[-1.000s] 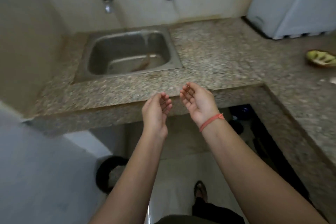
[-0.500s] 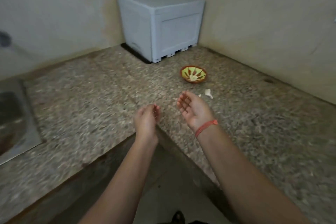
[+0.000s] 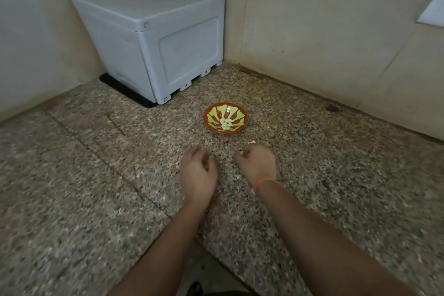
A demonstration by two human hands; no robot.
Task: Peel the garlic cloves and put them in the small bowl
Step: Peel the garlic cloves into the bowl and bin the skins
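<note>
A small red bowl with a green leaf pattern (image 3: 243, 123) stands on the speckled granite counter (image 3: 91, 175); a few pale peeled garlic cloves (image 3: 225, 124) lie in its middle. Nearer to me, my left hand (image 3: 198, 170) and my right hand (image 3: 258, 163) hover palm-down just above the counter, side by side, fingers loosely curled with nothing visible in them. A small white garlic piece (image 3: 252, 142) lies on the counter just beyond my right hand's knuckles. An orange band circles my right wrist.
A white plastic box (image 3: 156, 38) sits on a black mat (image 3: 122, 90) in the corner behind the bowl. Beige walls close the counter at the back and right. The counter's inner edge drops to the floor near my forearms.
The view has swung from the sink to the corner with the bowl. Both hands turned from palm-up to palm-down and lowered toward the counter near the white garlic piece.
</note>
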